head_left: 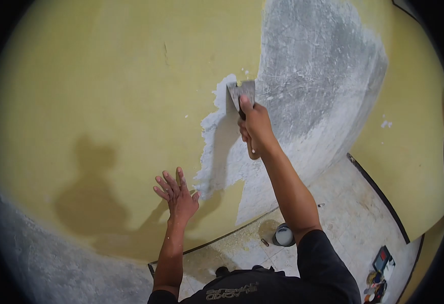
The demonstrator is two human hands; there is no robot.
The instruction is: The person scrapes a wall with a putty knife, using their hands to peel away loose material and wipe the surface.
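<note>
My right hand [256, 123] is wrapped round the handle of a putty knife [247, 89], thumb laid along the blade's base. The broad metal blade points up at the ragged edge where yellow paint [130, 81] meets a bared whitish patch [216, 126]. Small paint flakes show just above the blade. Lower left, my left hand [180, 196] has its fingers spread against the yellow wall, its thumb near the patch's lower edge. It holds nothing.
Grey scraped plaster [308, 66] spreads to the right. Below, a bucket [283, 235] stands on the tiled floor [333, 202] beside scattered paint scraps. Several items, among them a dark tray [381, 258], lie at the lower right. A dark skirting strip [379, 197] edges the right wall.
</note>
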